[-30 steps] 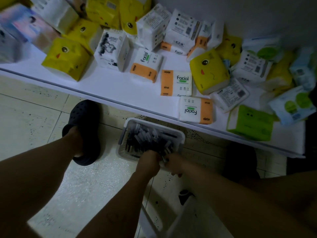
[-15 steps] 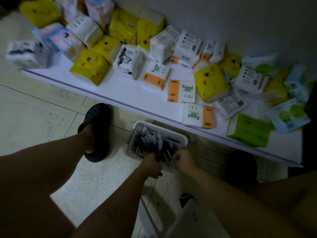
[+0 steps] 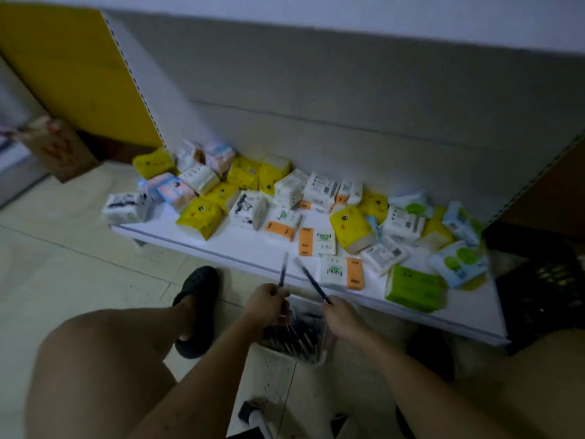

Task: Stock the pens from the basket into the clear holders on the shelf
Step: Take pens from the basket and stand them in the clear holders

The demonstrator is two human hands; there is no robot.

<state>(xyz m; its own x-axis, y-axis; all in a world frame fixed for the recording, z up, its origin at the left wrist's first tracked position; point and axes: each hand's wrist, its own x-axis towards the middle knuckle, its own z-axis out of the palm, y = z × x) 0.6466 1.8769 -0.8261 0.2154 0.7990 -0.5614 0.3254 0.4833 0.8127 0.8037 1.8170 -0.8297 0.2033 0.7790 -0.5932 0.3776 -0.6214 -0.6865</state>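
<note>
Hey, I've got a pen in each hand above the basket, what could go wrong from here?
1. The left hand and the right hand each hold one pen near its lower end. The left pen and right pen stick out towards the tissue packs and could snag or slip.
2. No clear holders show here. The shelf ahead carries tissue packs, so the pens may get misplaced.

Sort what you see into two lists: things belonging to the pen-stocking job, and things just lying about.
Job: left hand holding the left pen; right hand holding the right pen; basket with more pens, on the floor.
Lying about: tissue packs on the low shelf; brown bag; black crate.
</note>
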